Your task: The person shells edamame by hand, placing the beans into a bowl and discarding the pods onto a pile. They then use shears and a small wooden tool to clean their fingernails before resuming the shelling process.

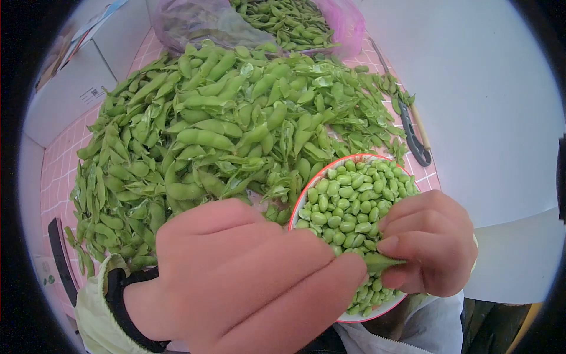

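Over the near part of a red-rimmed white bowl [299, 203] full of shelled green beans [348, 200], my two hands meet at one green pod [380, 262]. My left hand [253, 277], large in the foreground, has its fingers closed on the pod's left end. The thumb and fingers of my right hand [430, 245] pinch the pod's pointed right end. Its left part is hidden behind my left fingers. A big heap of green pods [206, 130] lies beyond and to the left of the bowl.
A pink translucent bag [351, 26] with more pods stands at the back. Scissors with a dark handle [415, 138] lie right of the heap. A white box [73, 88] is at the left, and a dark strip-like object [62, 259] lies at the near left on the pink checked cloth [62, 171].
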A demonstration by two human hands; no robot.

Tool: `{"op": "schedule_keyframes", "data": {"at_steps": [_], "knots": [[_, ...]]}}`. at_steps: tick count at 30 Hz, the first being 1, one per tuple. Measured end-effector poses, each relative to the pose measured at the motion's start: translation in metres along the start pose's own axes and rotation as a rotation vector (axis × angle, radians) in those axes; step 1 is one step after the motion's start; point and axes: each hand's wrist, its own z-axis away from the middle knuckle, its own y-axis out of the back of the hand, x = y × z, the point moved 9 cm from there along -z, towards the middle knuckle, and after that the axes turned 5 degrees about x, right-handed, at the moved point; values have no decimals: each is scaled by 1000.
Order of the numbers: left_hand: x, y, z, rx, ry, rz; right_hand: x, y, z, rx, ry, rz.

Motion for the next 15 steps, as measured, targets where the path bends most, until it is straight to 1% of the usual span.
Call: {"op": "schedule_keyframes", "data": {"at_steps": [3,6,9,11,15], "knots": [[-3,2,4,-36,5,71,-1,-2,-1,1,-23,-19],[4,2,4,-25,-51,14,-1,-2,-1,-26,-44,-23],[2,-1,7,-61,-47,21,0,-3,-1,-20,-60,-52],[3,-2,7,-51,-59,10,0,-4,-1,-23,-59,-67],[5,-4,8,-57,-102,-8,-3,-8,-6,-128,-50,-49]]}}
